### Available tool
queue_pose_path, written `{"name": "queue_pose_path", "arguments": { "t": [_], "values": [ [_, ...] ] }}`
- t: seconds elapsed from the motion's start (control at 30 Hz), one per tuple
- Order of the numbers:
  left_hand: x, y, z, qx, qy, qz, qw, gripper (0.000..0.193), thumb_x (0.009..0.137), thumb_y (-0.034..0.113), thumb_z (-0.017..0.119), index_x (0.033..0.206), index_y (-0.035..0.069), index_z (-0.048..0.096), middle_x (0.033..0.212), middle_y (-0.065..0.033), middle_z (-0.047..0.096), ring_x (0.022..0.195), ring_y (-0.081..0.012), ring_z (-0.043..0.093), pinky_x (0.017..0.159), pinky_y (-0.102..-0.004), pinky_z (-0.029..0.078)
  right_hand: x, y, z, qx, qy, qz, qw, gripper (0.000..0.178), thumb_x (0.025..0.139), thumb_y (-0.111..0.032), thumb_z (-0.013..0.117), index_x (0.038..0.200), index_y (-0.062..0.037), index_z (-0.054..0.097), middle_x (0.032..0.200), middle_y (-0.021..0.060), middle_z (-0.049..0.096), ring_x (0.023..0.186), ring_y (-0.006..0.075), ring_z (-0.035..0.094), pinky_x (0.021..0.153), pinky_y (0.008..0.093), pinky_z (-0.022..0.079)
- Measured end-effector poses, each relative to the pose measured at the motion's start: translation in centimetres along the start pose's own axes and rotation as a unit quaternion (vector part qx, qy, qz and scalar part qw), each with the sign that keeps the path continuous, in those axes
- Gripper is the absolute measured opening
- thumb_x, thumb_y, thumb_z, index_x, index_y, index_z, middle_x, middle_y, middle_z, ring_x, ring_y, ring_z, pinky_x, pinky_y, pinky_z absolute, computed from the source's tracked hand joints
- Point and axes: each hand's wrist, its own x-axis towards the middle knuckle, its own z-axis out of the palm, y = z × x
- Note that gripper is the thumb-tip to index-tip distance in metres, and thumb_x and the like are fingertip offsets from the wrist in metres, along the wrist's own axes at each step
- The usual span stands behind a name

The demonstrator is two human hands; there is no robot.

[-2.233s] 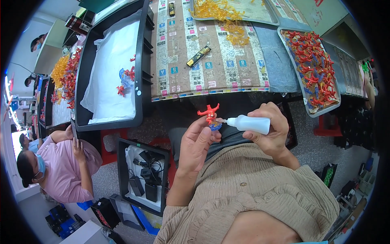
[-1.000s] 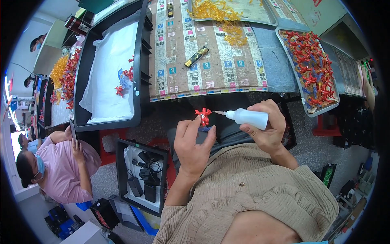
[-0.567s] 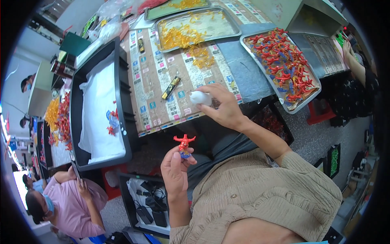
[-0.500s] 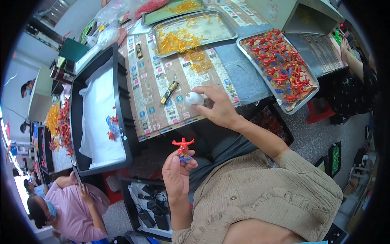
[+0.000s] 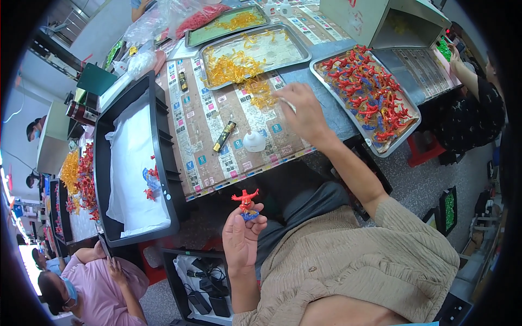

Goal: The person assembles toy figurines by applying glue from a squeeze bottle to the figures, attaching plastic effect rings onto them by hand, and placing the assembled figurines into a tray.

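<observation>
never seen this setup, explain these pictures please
No robot here: it's a person working bare-handed, filmed by a fisheye camera on their own head, so straight edges bend. The left hand holds a small red and blue figure. The right hand is over the table, beside loose yellow pieces; contact is unclear. Nearby are a white bottle, a metal tray with more yellow pieces, another metal tray packed with red and blue figures, and a white-lined black tray.

And there's the printed sheet (image 5: 201,122), its pale strips crowded with tiny dark print! Blue squares (image 5: 276,128) each flash a single white letter, pink patches (image 5: 234,174) sit between, and colour blocks (image 5: 247,175) line the front edge. Marks on the black-and-gold stick (image 5: 224,136): too small to read.
</observation>
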Motion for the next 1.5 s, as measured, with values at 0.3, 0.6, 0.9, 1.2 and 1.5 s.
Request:
{"name": "queue_pose_path", "arguments": {
  "t": [0.3, 0.6, 0.9, 1.2, 1.5],
  "values": [
    [-0.7, -0.3, -0.7, 0.001, -0.006, 0.005, 1.000, 0.042, 0.100, 0.029, 0.048, 0.126, -0.005, 0.049, 0.116, -0.0223, 0.061, 0.087, -0.0195, 0.066, 0.077, -0.0291, 0.056, 2.5, 3.0, 2.2, -0.061, -0.118, 0.043, 0.990, 0.012, 0.079, -0.010, 0.065, 0.090, -0.0051, 0.069, 0.085, 0.0108, 0.060, 0.083, 0.0303, 0.055, 0.078, 0.0403, 0.048],
    [-0.6, -0.1, -1.0, -0.030, -0.020, 0.007, 0.999, 0.037, 0.101, 0.024, 0.045, 0.123, -0.005, 0.052, 0.117, -0.0218, 0.061, 0.089, -0.0194, 0.067, 0.079, -0.0297, 0.056, 4.4, 4.1, 1.6, 0.388, -0.185, 0.372, 0.823, 0.021, 0.083, -0.021, 0.073, 0.094, -0.0028, 0.070, 0.063, -0.0036, 0.054, 0.053, 0.0048, 0.046, 0.048, 0.0222, 0.042],
    [-0.6, -0.5, -1.1, -0.035, -0.026, 0.006, 0.999, 0.036, 0.101, 0.023, 0.045, 0.124, -0.004, 0.051, 0.117, -0.0211, 0.061, 0.091, -0.0195, 0.066, 0.081, -0.0297, 0.055, 3.7, 2.9, -1.7, 0.095, -0.210, 0.254, 0.939, 0.020, 0.083, -0.017, 0.068, 0.094, -0.0002, 0.072, 0.073, 0.0002, 0.064, 0.056, 0.0072, 0.052, 0.051, 0.0256, 0.043],
    [-0.1, -0.9, -0.4, -0.100, -0.042, 0.000, 0.994, 0.040, 0.100, 0.024, 0.048, 0.130, -0.002, 0.047, 0.128, -0.0187, 0.054, 0.104, -0.0223, 0.062, 0.087, -0.0314, 0.054, -1.0, -2.3, -5.1, 0.372, -0.147, 0.251, 0.881, 0.020, 0.085, -0.012, 0.068, 0.100, 0.0028, 0.069, 0.083, 0.0046, 0.065, 0.066, 0.0070, 0.056, 0.056, 0.0210, 0.044],
    [0.3, -1.8, 0.5, -0.067, -0.043, -0.009, 0.997, 0.038, 0.096, 0.020, 0.055, 0.128, -0.001, 0.050, 0.121, -0.0131, 0.059, 0.103, -0.0195, 0.062, 0.090, -0.0313, 0.052, -8.6, -8.8, -4.4, 0.383, -0.272, 0.165, 0.867, 0.018, 0.080, -0.007, 0.074, 0.097, -0.0042, 0.073, 0.085, 0.0044, 0.065, 0.080, 0.0120, 0.060, 0.068, 0.0236, 0.046]
  ]
}}
